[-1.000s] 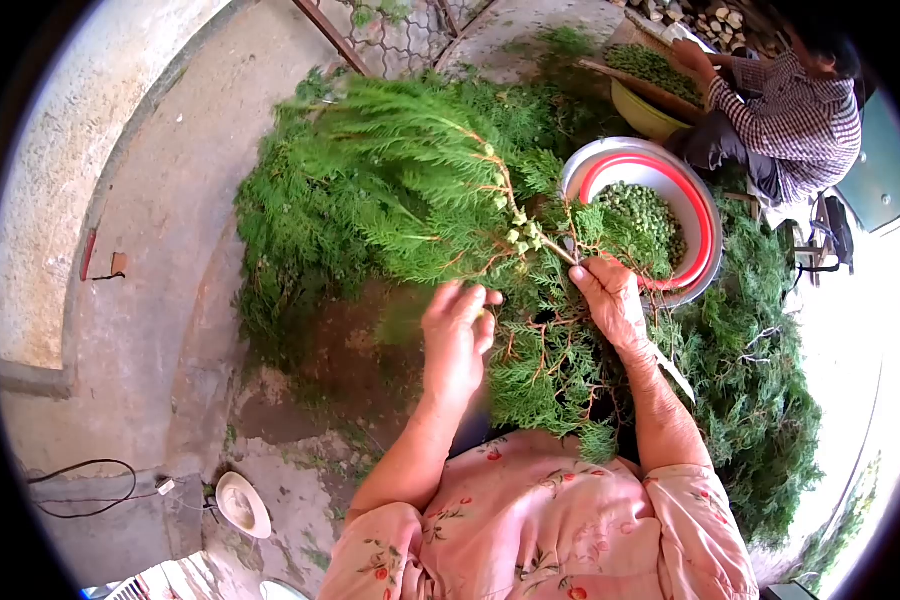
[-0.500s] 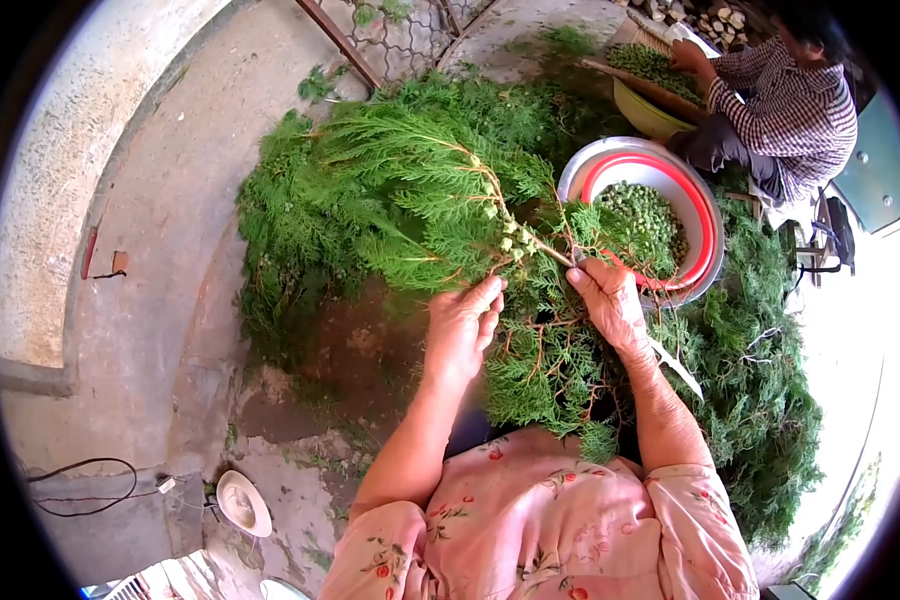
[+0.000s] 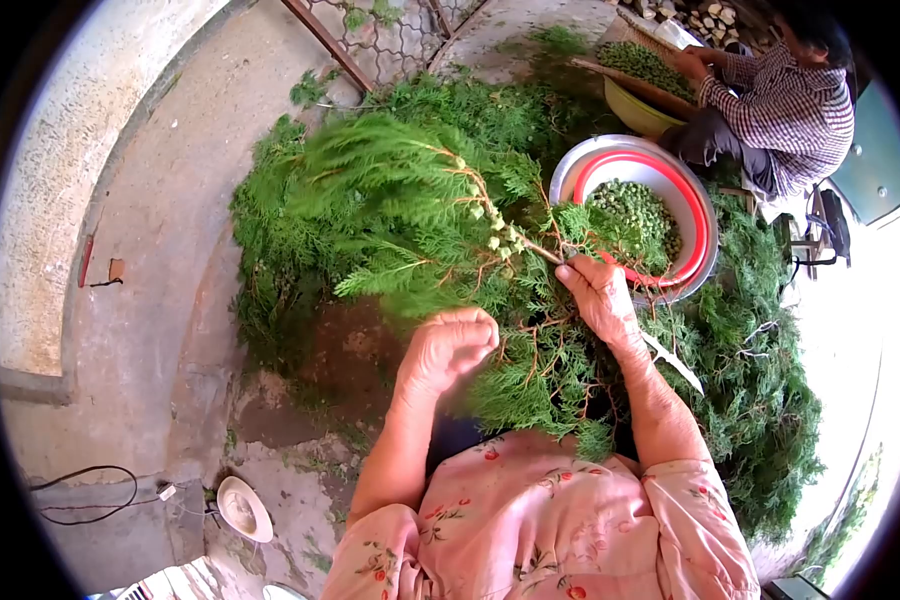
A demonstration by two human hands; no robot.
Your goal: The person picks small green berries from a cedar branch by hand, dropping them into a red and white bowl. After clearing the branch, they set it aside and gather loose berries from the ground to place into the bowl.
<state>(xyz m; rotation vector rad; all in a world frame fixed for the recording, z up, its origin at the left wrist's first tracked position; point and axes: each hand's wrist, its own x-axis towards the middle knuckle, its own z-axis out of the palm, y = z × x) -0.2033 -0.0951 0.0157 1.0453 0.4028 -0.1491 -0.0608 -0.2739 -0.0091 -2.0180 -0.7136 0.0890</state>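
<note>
My right hand (image 3: 601, 302) grips the cut stem end of a leafy conifer branch (image 3: 484, 198), which points up and to the left. Pale green cones (image 3: 504, 238) cluster along its stem, just beyond the fingertips. Below the spray, my left hand (image 3: 450, 350) is off the stem with its fingers curled closed; whether anything small sits inside is hidden. More conifer sprigs (image 3: 540, 385) lie over my lap between the forearms. A metal basin (image 3: 567, 175) with a red-rimmed bowl (image 3: 707, 225) inside stands beyond my right hand, and green cones (image 3: 632, 212) fill part of it.
Heaped conifer branches (image 3: 280, 215) spread ahead, with another pile (image 3: 755, 400) at the right. A co-worker in a checked shirt (image 3: 785, 115) sits at the upper right, hands at a woven tray (image 3: 660, 98) of green cones. A pale hat-like object (image 3: 243, 508) lies on the concrete floor (image 3: 135, 300).
My left hand has drawn away from the branch, down and to the left, and its fingers have curled in. The right hand still holds the stem, shifted slightly left.
</note>
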